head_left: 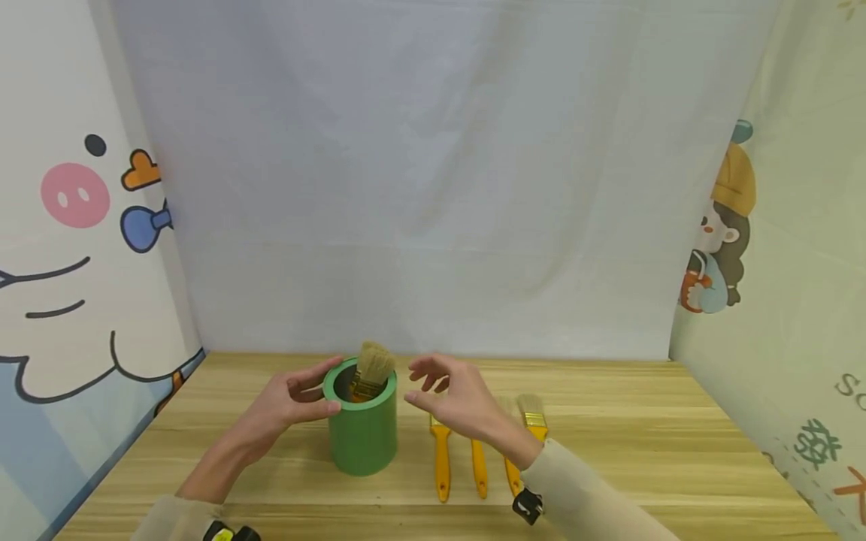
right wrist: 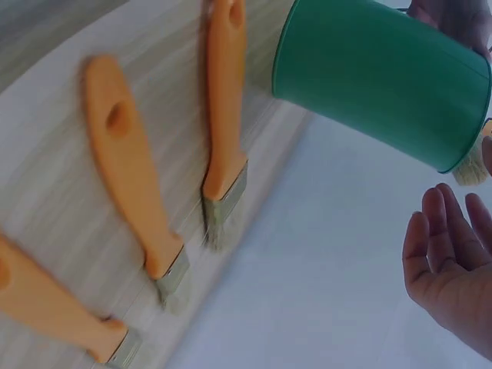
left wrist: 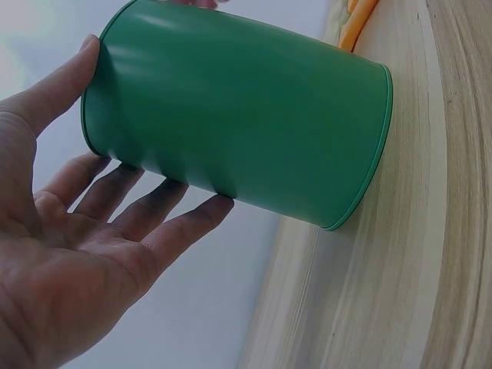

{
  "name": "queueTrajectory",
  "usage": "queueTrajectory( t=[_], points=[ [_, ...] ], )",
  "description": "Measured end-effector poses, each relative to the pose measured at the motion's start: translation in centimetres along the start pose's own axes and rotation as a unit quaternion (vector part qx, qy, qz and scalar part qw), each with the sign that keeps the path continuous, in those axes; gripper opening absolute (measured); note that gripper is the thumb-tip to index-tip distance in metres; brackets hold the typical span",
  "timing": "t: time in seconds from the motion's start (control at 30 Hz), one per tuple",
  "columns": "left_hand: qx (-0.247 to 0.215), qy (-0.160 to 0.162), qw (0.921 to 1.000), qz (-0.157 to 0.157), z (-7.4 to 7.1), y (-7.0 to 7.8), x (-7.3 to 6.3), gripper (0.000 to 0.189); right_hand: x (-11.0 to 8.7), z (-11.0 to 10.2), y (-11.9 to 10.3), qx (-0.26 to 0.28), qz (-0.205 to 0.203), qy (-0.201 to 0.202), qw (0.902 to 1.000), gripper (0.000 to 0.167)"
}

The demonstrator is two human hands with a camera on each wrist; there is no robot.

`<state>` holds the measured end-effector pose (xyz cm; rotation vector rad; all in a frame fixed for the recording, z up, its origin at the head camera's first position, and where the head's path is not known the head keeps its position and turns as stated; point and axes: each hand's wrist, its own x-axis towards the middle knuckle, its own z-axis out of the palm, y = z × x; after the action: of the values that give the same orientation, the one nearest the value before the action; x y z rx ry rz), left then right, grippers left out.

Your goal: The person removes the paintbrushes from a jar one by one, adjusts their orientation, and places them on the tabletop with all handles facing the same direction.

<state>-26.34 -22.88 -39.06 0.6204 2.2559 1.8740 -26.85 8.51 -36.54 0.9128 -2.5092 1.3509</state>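
A green cylindrical can point(head_left: 363, 443) stands upright on the table, with a paintbrush point(head_left: 372, 368) in it, bristles up and leaning towards the right rim. My left hand point(head_left: 291, 402) holds the can near its top, thumb on the near side and fingers on the far side; the left wrist view shows the thumb and fingertips against the green wall point(left wrist: 238, 108). Just right of the can, my right hand point(head_left: 456, 394) hovers with loosely bent fingers and nothing in them. In the right wrist view, its fingers point(right wrist: 438, 246) are apart from the can and close to the brush's bristles point(right wrist: 470, 169).
Several paintbrushes with orange-yellow handles, such as this brush point(head_left: 442, 466), lie on the wooden table point(head_left: 643, 451) right of the can, partly under my right forearm. A pale curtain point(head_left: 433, 188) hangs behind the table. Printed cloths flank it on both sides.
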Motion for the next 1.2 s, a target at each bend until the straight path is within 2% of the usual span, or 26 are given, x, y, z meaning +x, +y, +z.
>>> queueTrajectory(
  t=[0.33, 0.73, 0.93, 1.07, 1.2],
  points=[
    [-0.007, -0.007, 0.9999, 0.006, -0.1, -0.1, 0.2, 0.078, 1.9, 1.5, -0.6, 0.022, -0.011, 0.021, 0.9995, 0.039],
    [-0.006, -0.010, 0.9999, 0.007, -0.1, 0.0, 0.1, 0.077, 3.2, 2.6, -2.0, 0.009, -0.032, 0.024, 0.9992, 0.039],
    [-0.014, -0.008, 0.9998, 0.010, -0.1, -0.2, 0.2, 0.076, 3.8, 3.4, -2.7, -0.048, -0.035, 0.043, 0.9973, 0.039],
    [-0.018, -0.007, 0.9998, 0.008, -0.1, -0.3, 0.2, 0.076, 4.1, 3.8, -3.0, -0.099, -0.030, 0.051, 0.9933, 0.045],
    [-0.019, -0.005, 0.9998, 0.006, -0.1, -0.3, 0.2, 0.075, 4.4, 4.4, -3.1, -0.127, -0.021, 0.049, 0.9905, 0.050]
  ],
)
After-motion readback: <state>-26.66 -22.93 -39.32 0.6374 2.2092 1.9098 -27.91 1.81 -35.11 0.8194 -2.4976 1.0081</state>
